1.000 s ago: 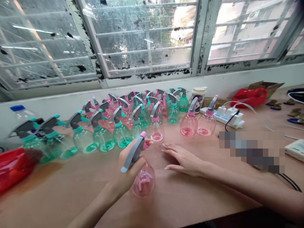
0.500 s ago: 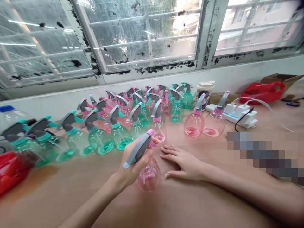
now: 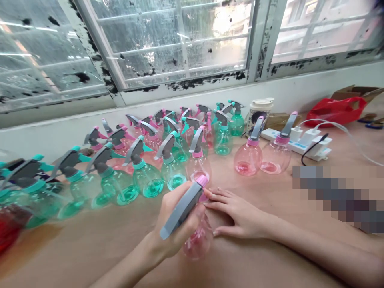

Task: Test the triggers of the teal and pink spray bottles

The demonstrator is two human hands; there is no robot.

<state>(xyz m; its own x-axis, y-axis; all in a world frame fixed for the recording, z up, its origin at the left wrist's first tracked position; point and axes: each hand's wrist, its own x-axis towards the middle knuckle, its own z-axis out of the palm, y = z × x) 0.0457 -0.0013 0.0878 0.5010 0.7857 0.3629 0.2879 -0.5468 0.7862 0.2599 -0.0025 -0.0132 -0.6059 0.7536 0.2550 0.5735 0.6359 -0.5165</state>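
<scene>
My left hand (image 3: 177,220) is wrapped round the neck of a pink spray bottle (image 3: 198,242) with a grey and pink trigger head. The bottle's nozzle points away from me, and its neck is hidden by my fingers. Just right of it, my right hand (image 3: 237,214) lies flat on the table with fingers spread, the fingertips close to the held bottle; whether they touch it I cannot tell. Beyond my hands stands another pink spray bottle (image 3: 198,165), beside a row of green spray bottles (image 3: 148,180). Two more pink spray bottles, one nearer (image 3: 248,159), stand to the right.
Pink and green spray bottles crowd toward the wall under the window (image 3: 180,40). At the back right are a lidded paper cup (image 3: 259,110), a white power strip (image 3: 318,148) with cables and a red plastic bag (image 3: 336,112). Another red bag (image 3: 12,232) lies at the left edge.
The view has shifted, so the bottle rows on the left appear farther left. My left hand and its pink bottle have come closer to my right hand, which stays flat on the table.
</scene>
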